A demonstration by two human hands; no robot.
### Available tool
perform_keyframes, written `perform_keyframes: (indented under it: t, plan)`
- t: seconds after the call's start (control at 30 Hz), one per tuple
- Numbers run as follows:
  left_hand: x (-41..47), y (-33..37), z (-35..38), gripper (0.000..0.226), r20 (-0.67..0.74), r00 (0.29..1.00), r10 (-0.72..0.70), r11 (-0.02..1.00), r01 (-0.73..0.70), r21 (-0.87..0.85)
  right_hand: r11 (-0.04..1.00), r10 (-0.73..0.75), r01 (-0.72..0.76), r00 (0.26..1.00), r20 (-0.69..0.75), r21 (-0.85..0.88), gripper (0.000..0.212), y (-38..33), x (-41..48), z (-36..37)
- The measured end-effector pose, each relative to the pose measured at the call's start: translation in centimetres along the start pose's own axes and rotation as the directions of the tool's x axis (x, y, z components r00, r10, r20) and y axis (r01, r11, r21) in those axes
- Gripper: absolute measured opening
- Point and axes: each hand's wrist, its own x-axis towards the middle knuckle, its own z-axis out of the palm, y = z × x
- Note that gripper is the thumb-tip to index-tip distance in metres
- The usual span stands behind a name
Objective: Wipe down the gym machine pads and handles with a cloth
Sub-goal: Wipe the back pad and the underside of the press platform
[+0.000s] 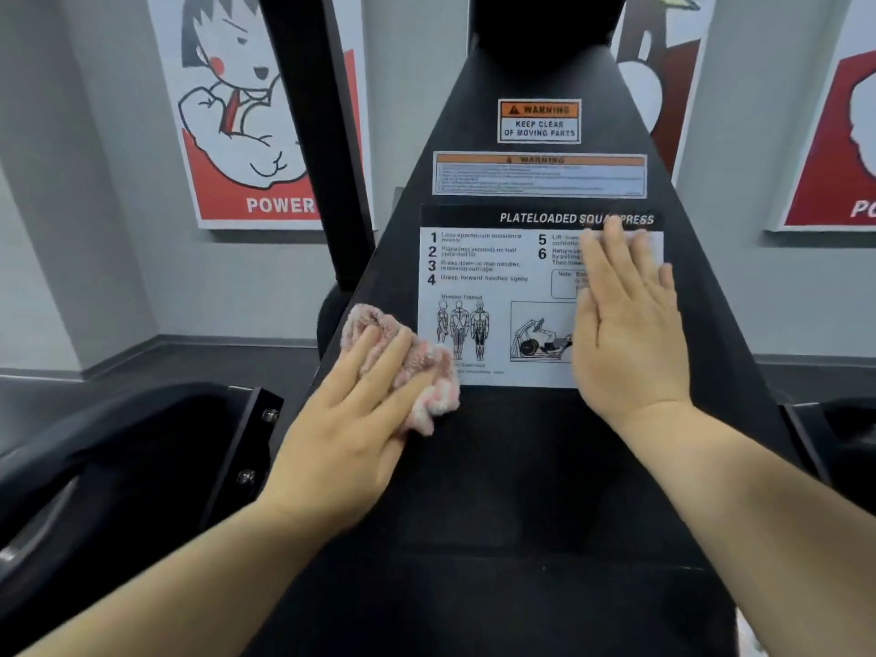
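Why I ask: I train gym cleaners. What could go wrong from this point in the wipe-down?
The left hand presses the pink cloth against the lower-left edge of the instruction sticker; rubbing there might catch and lift it. The warning label says keep clear of moving parts, yet both hands, the right hand flat on the sticker, lean on the machine panel.
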Motion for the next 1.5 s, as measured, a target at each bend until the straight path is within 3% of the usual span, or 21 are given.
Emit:
perform_keyframes:
  t: [0.07,0.23,0.33,0.5,0.63,0.77,0.9,0.97,1.03,1.13,1.23,1.3,1.37,1.43,1.47,1.5]
  plan:
    - [2.0,-0.4,-0.6,0.051,-0.007,1.0,-0.003,0.999,0.004,0.05,1.0,-0.005,0.005,1.0,0.027,-0.002,0.053,0.0,-0.7,-0.1]
    - [12.9,-0.9,-2.4,0.052,-0.092,0.952,-0.292,0.955,0.285,-0.079,0.999,-0.009,0.008,1.0,0.018,0.04,0.053,0.2,-1.2,0.1]
    - [13.5,-1.1,-1.2,0.049,-0.142,0.95,-0.277,0.961,0.271,-0.056,0.998,-0.018,0.018,1.0,-0.011,0.066,0.053,0.5,-1.2,0.4]
    - [3.6,0.6,0.8,0.052,-0.09,0.991,-0.103,0.995,0.102,-0.019,0.99,-0.024,0.019,0.999,0.033,0.14,0.051,0.9,-1.3,-0.5]
    - [-1.2,2.0,0.7,0.052,0.017,0.998,-0.068,0.997,0.067,0.037,0.966,0.121,-0.124,0.992,0.027,0.225,0.05,2.4,-3.0,-2.0]
    - [5.3,1.8,-0.2,0.055,-0.019,0.999,-0.048,0.994,0.05,0.099,0.929,0.326,-0.315,0.945,-0.029,0.192,0.052,4.8,-5.7,-2.4]
    - [13.1,3.1,-0.4,0.051,-0.092,0.982,-0.163,0.986,0.162,-0.025,0.884,0.424,-0.393,0.902,-0.078,0.254,0.055,5.2,-6.2,-2.0]
    - [12.2,4.6,1.3,0.051,-0.091,0.993,-0.081,0.997,0.081,-0.003,0.822,0.496,-0.441,0.866,-0.072,0.361,0.053,5.6,-5.9,-2.3]
    - [8.3,7.2,3.3,0.052,-0.006,0.986,0.164,0.986,-0.164,-0.01,0.769,0.547,-0.484,0.837,-0.036,0.417,0.048,6.3,-6.0,-2.8]
    - [4.8,8.5,4.2,0.051,0.132,0.911,0.39,0.92,-0.393,-0.004,0.742,0.566,-0.509,0.824,-0.001,0.436,0.044,6.9,-7.1,-3.2]
    - [7.8,6.4,3.7,0.047,0.133,0.858,0.496,0.858,-0.508,0.078,0.725,0.585,-0.527,0.811,0.008,0.444,0.043,7.0,-8.0,-3.3]
    - [11.0,5.3,3.0,0.05,0.042,0.902,0.431,0.889,-0.432,0.151,0.703,0.589,-0.533,0.808,0.034,0.471,0.043,7.1,-8.3,-3.5]
    - [13.7,5.5,2.3,0.056,-0.054,0.98,0.193,0.97,-0.182,0.158,0.689,0.587,-0.534,0.808,0.054,0.49,0.043,7.3,-8.4,-3.6]
    - [14.8,7.8,2.9,0.058,-0.11,0.992,-0.058,0.994,0.068,0.089,0.684,0.581,-0.526,0.812,0.058,0.505,0.043,7.6,-8.4,-3.6]
    - [14.2,9.7,3.7,0.055,-0.112,0.992,-0.057,0.996,0.064,0.063,0.676,0.585,-0.525,0.809,0.058,0.518,0.042,7.9,-8.4,-3.6]
    - [13.1,11.8,5.1,0.051,-0.091,0.995,0.04,0.998,-0.035,0.055,0.659,0.595,-0.528,0.802,0.058,0.535,0.041,8.1,-8.3,-3.6]
